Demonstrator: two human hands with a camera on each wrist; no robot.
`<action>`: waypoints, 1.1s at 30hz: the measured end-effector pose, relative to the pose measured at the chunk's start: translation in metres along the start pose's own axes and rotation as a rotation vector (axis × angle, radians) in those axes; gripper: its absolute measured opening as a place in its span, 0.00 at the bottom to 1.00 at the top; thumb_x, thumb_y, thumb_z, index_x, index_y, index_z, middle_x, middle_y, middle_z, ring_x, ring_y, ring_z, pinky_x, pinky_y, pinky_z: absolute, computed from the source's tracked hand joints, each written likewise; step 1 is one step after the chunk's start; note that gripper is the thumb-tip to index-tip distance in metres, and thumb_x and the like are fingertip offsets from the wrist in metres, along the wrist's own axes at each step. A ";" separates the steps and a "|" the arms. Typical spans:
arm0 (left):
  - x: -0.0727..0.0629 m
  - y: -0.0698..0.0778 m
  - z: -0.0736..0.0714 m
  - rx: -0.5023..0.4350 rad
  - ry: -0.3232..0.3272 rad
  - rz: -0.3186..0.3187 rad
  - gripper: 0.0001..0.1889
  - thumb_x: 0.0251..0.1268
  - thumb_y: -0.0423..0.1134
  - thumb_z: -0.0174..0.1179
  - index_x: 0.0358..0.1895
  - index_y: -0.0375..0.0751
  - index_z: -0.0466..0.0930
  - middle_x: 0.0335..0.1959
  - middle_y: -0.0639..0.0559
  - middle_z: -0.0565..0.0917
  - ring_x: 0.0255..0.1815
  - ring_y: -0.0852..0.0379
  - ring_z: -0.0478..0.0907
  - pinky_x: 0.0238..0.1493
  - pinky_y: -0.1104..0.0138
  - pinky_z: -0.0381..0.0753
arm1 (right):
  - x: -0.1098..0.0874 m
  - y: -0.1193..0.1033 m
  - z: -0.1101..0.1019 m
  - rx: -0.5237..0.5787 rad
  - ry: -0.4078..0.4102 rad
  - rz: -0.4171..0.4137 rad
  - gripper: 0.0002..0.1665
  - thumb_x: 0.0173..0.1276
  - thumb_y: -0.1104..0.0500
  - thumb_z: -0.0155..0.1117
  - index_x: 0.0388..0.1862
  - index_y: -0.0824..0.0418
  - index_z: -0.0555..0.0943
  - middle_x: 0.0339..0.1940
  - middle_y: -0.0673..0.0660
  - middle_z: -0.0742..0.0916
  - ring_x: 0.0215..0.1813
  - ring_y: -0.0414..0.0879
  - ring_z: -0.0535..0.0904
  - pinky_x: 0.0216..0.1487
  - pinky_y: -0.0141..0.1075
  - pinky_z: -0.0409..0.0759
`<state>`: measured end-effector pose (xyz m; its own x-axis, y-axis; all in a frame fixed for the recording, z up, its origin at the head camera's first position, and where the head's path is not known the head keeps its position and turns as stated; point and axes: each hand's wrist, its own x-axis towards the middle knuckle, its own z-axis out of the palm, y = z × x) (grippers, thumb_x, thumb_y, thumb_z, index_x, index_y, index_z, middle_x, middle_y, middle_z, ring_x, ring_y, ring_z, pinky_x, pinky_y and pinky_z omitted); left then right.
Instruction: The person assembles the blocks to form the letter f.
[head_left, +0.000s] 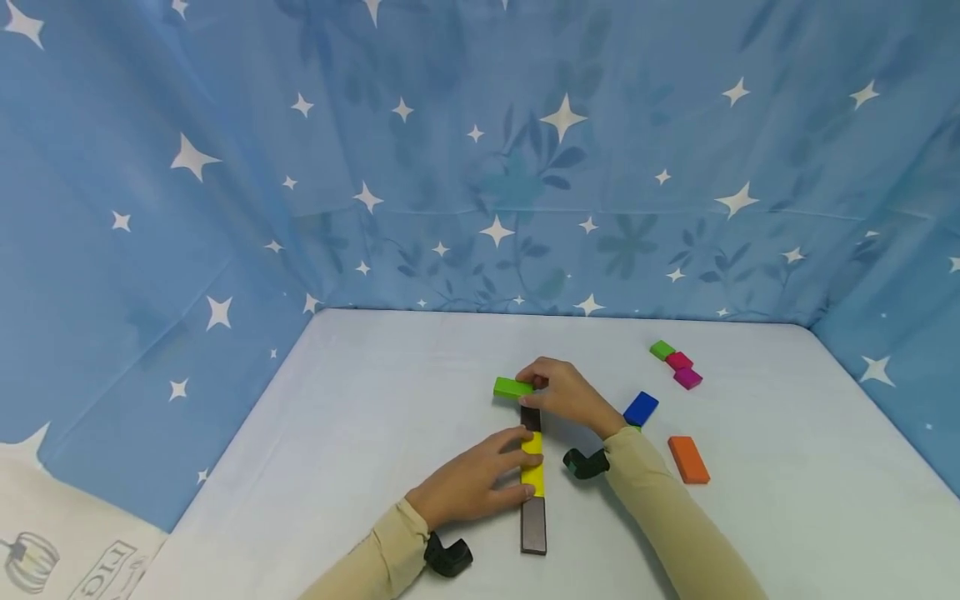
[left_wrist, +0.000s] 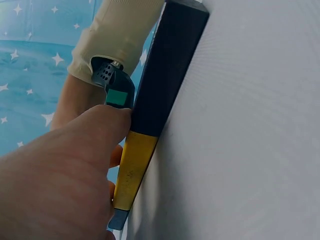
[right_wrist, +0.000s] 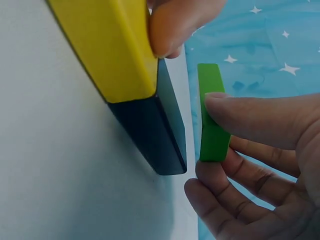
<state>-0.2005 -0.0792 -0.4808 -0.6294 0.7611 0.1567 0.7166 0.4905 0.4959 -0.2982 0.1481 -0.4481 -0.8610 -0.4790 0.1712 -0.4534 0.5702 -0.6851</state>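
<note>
A row of blocks runs away from me on the white table: a dark block [head_left: 533, 529] nearest, a yellow section [head_left: 532, 482] in the middle, another dark block [head_left: 531, 419] at the far end. My left hand [head_left: 480, 477] lies along the left side of the row, its spread fingers touching the yellow part and the thumb near the joint with the closer dark block. My right hand [head_left: 566, 393] pinches a green block [right_wrist: 214, 130] between thumb and fingers. It holds this block crosswise by the row's far end, with a gap between them in the right wrist view.
To the right lie an orange block [head_left: 688, 460] and a blue block [head_left: 641, 408], with a bit of green showing below the blue one. Farther back sit small green [head_left: 662, 350], red [head_left: 679, 361] and magenta [head_left: 687, 378] blocks. A blue starry curtain [head_left: 450, 167] surrounds the table.
</note>
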 end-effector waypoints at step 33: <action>-0.001 0.000 -0.001 0.044 0.027 0.044 0.22 0.85 0.52 0.57 0.72 0.49 0.81 0.80 0.49 0.68 0.80 0.52 0.66 0.76 0.60 0.70 | 0.016 0.006 0.011 0.015 -0.183 -0.068 0.12 0.69 0.61 0.79 0.49 0.58 0.87 0.42 0.48 0.86 0.43 0.45 0.80 0.51 0.41 0.83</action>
<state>-0.2000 -0.0797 -0.4801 -0.6046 0.7708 0.2008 0.7557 0.4755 0.4503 -0.3122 0.1368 -0.4571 -0.7716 -0.6302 0.0867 -0.5045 0.5232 -0.6868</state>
